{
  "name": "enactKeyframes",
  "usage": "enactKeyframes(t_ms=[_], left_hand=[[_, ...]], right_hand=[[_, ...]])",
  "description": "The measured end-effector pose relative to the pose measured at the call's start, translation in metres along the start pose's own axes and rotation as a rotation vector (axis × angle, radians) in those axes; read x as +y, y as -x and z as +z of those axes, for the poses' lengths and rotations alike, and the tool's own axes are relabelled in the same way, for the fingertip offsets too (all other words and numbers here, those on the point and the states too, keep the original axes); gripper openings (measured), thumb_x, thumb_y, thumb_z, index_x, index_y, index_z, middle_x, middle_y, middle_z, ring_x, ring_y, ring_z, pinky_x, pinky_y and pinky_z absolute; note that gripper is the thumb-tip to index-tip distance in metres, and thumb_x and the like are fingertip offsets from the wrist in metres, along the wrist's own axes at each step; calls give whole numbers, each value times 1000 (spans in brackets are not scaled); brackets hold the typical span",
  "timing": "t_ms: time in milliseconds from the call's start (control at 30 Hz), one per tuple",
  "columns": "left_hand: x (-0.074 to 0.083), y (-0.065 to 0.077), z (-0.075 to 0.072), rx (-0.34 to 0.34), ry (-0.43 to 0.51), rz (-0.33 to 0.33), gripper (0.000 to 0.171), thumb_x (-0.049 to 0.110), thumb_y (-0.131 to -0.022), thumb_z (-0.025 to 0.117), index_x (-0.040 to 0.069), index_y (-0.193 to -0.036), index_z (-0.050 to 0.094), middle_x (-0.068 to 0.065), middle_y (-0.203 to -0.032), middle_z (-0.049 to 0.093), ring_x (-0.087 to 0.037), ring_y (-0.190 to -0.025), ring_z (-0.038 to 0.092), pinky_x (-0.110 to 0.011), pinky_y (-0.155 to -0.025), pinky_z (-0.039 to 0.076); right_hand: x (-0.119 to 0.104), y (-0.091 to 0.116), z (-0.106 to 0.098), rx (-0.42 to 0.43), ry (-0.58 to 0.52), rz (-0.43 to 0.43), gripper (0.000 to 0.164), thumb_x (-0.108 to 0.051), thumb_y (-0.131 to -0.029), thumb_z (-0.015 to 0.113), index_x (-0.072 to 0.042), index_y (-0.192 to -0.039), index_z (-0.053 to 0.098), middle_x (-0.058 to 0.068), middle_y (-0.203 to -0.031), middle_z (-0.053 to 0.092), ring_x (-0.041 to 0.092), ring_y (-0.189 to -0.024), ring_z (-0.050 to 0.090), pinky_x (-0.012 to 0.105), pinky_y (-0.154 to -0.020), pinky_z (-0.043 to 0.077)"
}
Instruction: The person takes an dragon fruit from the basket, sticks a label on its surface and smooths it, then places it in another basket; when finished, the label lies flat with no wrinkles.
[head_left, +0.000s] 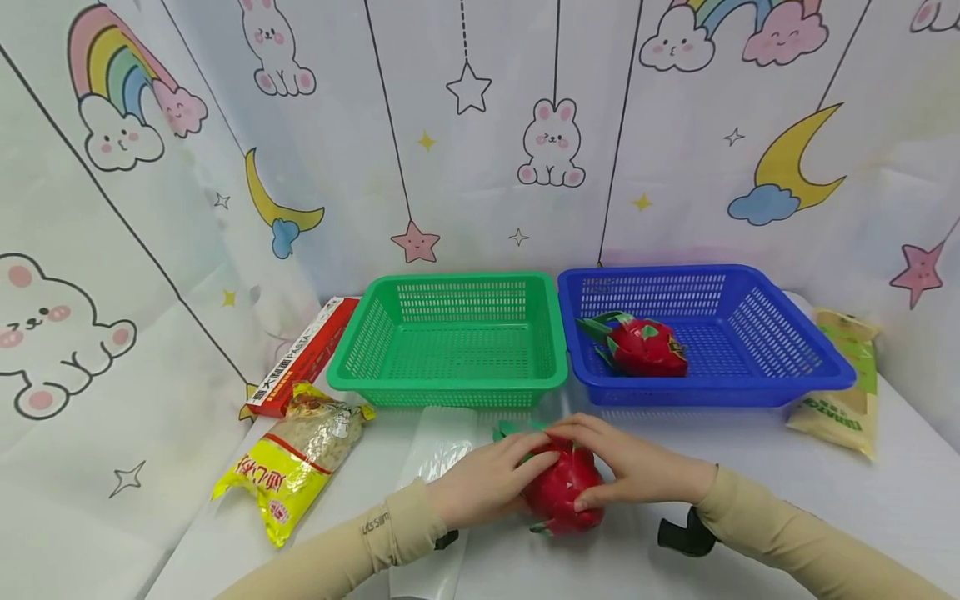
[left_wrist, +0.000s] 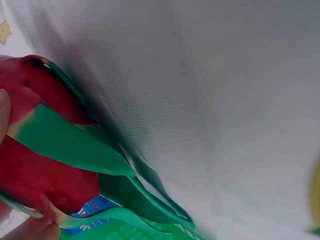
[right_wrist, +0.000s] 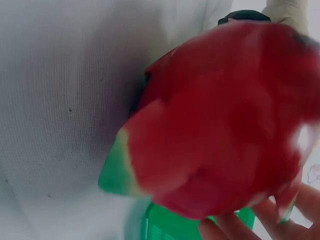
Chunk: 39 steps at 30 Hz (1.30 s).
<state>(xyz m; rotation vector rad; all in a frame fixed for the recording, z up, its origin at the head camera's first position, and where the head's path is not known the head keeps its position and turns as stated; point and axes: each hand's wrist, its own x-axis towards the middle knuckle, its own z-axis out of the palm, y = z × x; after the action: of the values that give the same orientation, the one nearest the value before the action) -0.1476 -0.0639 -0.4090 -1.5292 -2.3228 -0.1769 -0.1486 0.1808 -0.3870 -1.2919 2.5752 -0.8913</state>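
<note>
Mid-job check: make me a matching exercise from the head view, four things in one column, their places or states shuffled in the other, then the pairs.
Things:
1. Green basket
2. Nearer dragon fruit
3. Red PASTA box
4. Blue basket

Places or states:
A. Holds the farther dragon fruit
B. At the green basket's left side
C. Between red box and blue basket
D. Held by left hand and right hand

Pairs: 1-C, 2-D, 3-B, 4-A
</note>
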Motion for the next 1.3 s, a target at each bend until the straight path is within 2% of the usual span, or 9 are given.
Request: enactKeyframes(t_ms=[167, 367, 433, 533, 633, 700, 867, 1067, 1300], left_hand=[[0, -4, -1, 3, -28, -4, 63, 35, -77, 74, 12, -128, 45, -5, -131, 46, -19, -119, 48, -27, -95, 46], [-9, 6, -21, -45, -54, -5, 61, 34, -76, 75, 12, -127, 49, -3, -126, 53, -20, -118, 48, -29, -98, 43], [-14, 15, -29, -56, -36, -79, 57, 31, -76, 75, 12, -124, 51, -2, -122, 55, -19, -115, 50, -29, -97, 43], [-24, 34, -38, -86, 23, -277, 48, 24, -78, 73, 9, -120, 54, -3, -117, 56, -19, -110, 52, -31, -93, 45], [-32, 55, -40, -116, 57, -477, 42, 20, -79, 73, 6, -114, 56, -5, -112, 58, -22, -103, 55, -34, -86, 49], [-34, 67, -38, -144, 53, -560, 40, 19, -77, 74, 5, -111, 57, -7, -108, 59, -23, -100, 57, -35, -82, 50], [-32, 87, -33, -203, 29, -674, 45, 20, -72, 77, -3, -106, 59, -12, -99, 60, -29, -90, 58, -39, -75, 51], [-32, 100, -27, -265, -4, -802, 43, 28, -65, 81, -4, -85, 59, -11, -77, 53, -27, -71, 50, -39, -60, 46], [-35, 103, -21, -284, 92, -848, 42, 24, -67, 81, -5, -81, 53, -10, -74, 44, -21, -66, 47, -36, -58, 45]], right_hand=[[-1, -1, -1, 15, 43, 7, 71, -49, -79, 66, -15, -136, 40, -3, -131, 42, 17, -118, 46, 34, -90, 49], [-2, -1, -1, 20, 46, 3, 67, -48, -80, 65, -14, -134, 43, -2, -132, 42, 17, -116, 48, 33, -88, 51], [-1, -1, -1, 15, 32, 16, 66, -48, -80, 65, -14, -133, 44, -2, -132, 42, 17, -116, 48, 32, -87, 51], [-1, -1, -1, 6, 14, 41, 67, -48, -80, 65, -15, -133, 44, -2, -133, 42, 18, -116, 47, 31, -85, 52], [-2, 0, -2, 1, 6, 58, 67, -49, -80, 65, -15, -133, 44, -1, -134, 41, 19, -118, 46, 32, -85, 52], [-2, 0, -3, -1, 6, 58, 67, -49, -80, 65, -15, -133, 44, -1, -134, 41, 19, -118, 46, 32, -85, 52], [-2, 0, -4, -9, 1, 59, 67, -49, -80, 65, -15, -133, 44, -1, -134, 41, 20, -118, 46, 32, -84, 52], [-2, 1, -5, 5, 11, 60, 66, -49, -80, 65, -16, -133, 44, -2, -134, 41, 18, -117, 46, 30, -85, 52], [-4, 3, -7, 14, 3, 83, 66, -48, -80, 66, -17, -134, 44, -1, -134, 42, 20, -117, 47, 32, -82, 53]])
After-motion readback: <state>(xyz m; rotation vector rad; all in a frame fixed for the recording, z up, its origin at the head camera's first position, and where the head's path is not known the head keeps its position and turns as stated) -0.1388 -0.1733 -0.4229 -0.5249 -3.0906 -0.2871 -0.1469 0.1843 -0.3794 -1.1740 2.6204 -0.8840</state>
